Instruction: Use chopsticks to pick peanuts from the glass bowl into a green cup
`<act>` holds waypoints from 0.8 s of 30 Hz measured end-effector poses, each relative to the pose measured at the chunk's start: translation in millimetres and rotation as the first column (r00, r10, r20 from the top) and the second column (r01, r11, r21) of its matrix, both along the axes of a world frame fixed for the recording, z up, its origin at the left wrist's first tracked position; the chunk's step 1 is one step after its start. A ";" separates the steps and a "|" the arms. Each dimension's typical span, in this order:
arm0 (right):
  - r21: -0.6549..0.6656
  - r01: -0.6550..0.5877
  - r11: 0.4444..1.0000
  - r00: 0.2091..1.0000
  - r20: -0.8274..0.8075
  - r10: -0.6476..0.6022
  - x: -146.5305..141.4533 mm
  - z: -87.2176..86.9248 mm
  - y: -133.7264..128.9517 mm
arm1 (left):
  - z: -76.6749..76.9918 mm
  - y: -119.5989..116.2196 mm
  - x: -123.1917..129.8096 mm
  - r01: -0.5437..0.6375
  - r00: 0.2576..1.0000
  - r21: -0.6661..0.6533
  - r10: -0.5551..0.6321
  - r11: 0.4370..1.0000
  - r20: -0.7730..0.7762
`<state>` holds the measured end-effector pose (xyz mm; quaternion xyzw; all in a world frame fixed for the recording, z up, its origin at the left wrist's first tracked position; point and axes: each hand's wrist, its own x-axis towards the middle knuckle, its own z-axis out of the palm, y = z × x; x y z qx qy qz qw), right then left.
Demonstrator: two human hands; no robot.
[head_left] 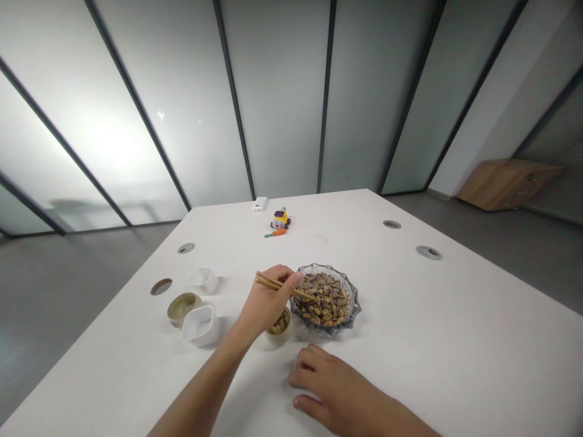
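My left hand (272,295) is closed around a pair of wooden chopsticks (304,295), whose tips reach into a scalloped glass bowl (356,311). Inside the bowl, striped sunflower seeds (321,283) lie toward the back and tan pieces like peanuts (325,314) toward the front. Whether the tips pinch a piece is too small to tell. Just below my left wrist stands a small beige cup (277,341) with similar tan pieces in it, partly covered by the hand. My right hand (325,382) rests on the table in front of the bowl, holding nothing, its fingers loosely bent and thumb apart.
Left on the white table (410,358) stand an olive-beige bowl (175,311) and two white dishes, a near one (200,331) and a far one (206,280). Farther back are a yellow toy vehicle (281,218), an orange carrot-like toy (277,232) and a white device (260,204). Round holes pierce the tabletop.
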<state>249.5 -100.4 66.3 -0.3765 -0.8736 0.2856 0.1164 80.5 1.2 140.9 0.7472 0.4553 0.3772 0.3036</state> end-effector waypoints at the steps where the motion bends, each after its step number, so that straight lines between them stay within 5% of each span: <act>1: -0.001 -0.001 1.000 1.000 -0.001 0.001 0.1 0.0 -0.1 | -1.4 -0.4 1.2 0.001 1.000 0.003 -0.001 1.000 -0.002; 24: 0.001 -0.006 1.000 1.000 0.009 0.006 -0.3 1.1 -0.7 | -19.7 -4.0 14.4 -0.001 1.000 0.021 0.001 1.000 0.003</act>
